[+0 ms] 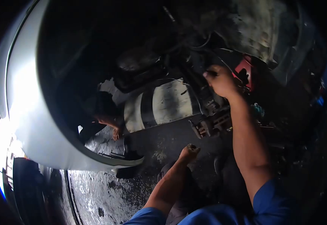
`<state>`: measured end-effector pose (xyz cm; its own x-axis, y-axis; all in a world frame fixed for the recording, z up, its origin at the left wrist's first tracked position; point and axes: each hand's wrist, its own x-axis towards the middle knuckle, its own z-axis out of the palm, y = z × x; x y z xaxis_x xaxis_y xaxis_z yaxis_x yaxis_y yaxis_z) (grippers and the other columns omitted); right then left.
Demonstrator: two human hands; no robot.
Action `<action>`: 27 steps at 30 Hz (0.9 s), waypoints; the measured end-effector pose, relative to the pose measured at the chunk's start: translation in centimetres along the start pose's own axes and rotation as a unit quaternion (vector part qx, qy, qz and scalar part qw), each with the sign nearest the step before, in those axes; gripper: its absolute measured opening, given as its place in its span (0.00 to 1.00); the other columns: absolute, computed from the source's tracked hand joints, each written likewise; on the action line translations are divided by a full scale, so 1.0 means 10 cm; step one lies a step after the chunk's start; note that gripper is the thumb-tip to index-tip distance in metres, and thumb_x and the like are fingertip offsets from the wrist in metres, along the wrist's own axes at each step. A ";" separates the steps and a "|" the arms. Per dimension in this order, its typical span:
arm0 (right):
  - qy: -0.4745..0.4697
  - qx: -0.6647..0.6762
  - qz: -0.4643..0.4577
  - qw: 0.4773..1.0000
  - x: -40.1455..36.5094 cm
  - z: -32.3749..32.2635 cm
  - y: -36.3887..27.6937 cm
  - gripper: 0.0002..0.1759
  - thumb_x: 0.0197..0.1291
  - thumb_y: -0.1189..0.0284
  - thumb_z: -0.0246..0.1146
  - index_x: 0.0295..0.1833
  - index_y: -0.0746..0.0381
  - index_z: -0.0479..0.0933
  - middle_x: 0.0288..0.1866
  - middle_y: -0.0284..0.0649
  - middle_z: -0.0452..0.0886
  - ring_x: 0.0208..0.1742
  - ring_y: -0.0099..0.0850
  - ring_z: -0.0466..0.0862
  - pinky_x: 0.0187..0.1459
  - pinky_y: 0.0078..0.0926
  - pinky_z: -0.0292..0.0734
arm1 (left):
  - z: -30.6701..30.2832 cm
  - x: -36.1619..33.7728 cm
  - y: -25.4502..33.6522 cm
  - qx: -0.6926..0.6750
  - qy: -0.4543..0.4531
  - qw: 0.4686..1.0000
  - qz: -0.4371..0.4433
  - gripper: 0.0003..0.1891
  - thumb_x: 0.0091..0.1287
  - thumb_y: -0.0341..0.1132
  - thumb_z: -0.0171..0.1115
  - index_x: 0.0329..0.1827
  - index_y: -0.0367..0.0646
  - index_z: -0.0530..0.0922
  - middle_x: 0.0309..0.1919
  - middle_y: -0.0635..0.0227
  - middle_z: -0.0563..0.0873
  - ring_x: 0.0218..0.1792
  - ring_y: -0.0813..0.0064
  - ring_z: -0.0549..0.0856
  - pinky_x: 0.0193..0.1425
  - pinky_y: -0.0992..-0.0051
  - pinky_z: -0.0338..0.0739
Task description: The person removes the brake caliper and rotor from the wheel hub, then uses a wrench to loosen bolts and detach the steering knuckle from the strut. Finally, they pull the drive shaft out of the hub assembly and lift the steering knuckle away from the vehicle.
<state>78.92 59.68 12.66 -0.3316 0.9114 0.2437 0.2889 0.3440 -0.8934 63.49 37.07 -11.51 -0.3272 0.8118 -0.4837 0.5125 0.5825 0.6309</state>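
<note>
right grip (220, 80) clenched high, contents hidden; left grip (189, 151) fisted below it, nearer caliper (210, 125).

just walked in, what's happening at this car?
A person in blue sleeves works inside the wheel well behind the white fender. Their right hand is up, closed on dark parts near a red piece. The left hand is curled lower down, contents unclear. Another person's hand shows farther in, low by the floor.
</note>
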 end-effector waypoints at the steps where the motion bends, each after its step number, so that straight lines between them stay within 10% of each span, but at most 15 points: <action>1: 0.007 -0.002 0.005 1.000 0.00 0.01 0.02 0.20 0.66 0.64 0.67 0.55 0.67 0.81 0.49 0.51 0.87 0.50 0.42 0.88 0.53 0.36 0.79 | 0.00 0.00 -0.02 0.008 -0.001 1.000 0.003 0.25 0.65 0.51 0.66 0.53 0.36 0.81 0.46 0.51 0.88 0.50 0.57 0.88 0.54 0.63 0.81; 3: 0.026 0.059 -0.026 0.998 0.00 0.06 0.06 0.18 0.67 0.67 0.68 0.55 0.68 0.79 0.28 0.34 0.81 0.27 0.21 0.78 0.32 0.23 0.74 | 0.00 0.04 -0.04 0.005 -0.020 1.000 0.000 0.26 0.65 0.51 0.66 0.54 0.36 0.81 0.47 0.51 0.88 0.51 0.57 0.87 0.56 0.64 0.80; 12: -0.002 0.022 -0.007 1.000 0.03 0.03 0.09 0.19 0.67 0.66 0.67 0.56 0.69 0.79 0.29 0.36 0.82 0.27 0.21 0.79 0.31 0.26 0.75 | 0.03 0.07 -0.04 0.016 -0.017 1.000 0.001 0.26 0.66 0.52 0.66 0.54 0.36 0.81 0.49 0.52 0.88 0.54 0.56 0.86 0.59 0.65 0.79; 15: 0.035 -0.023 -0.033 0.999 0.00 0.01 0.02 0.19 0.66 0.65 0.68 0.54 0.69 0.80 0.30 0.40 0.85 0.28 0.26 0.81 0.34 0.30 0.77 | 0.03 0.07 -0.04 0.014 -0.011 1.000 0.004 0.26 0.66 0.51 0.66 0.54 0.36 0.81 0.48 0.52 0.88 0.53 0.57 0.87 0.58 0.65 0.79; 17: -0.018 -0.016 0.016 1.000 -0.03 -0.06 -0.08 0.18 0.66 0.61 0.66 0.54 0.62 0.82 0.51 0.51 0.86 0.54 0.47 0.86 0.57 0.38 0.78 | 0.04 0.07 -0.04 0.027 -0.010 1.000 0.010 0.25 0.66 0.51 0.66 0.53 0.36 0.81 0.47 0.52 0.88 0.52 0.57 0.87 0.58 0.65 0.80; 27: 0.048 -0.033 -0.042 0.997 -0.09 -0.02 -0.06 0.21 0.64 0.60 0.67 0.51 0.67 0.82 0.43 0.55 0.87 0.47 0.50 0.87 0.49 0.41 0.79 | 0.12 0.22 -0.26 0.124 -0.047 0.991 0.008 0.23 0.67 0.57 0.60 0.44 0.45 0.81 0.38 0.67 0.86 0.39 0.70 0.85 0.43 0.66 0.80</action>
<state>79.20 58.71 13.03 -0.2696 0.8952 0.3548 0.3237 0.4313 -0.8421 62.39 37.35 -14.94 -0.2487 0.8061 -0.5371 0.6995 0.5330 0.4761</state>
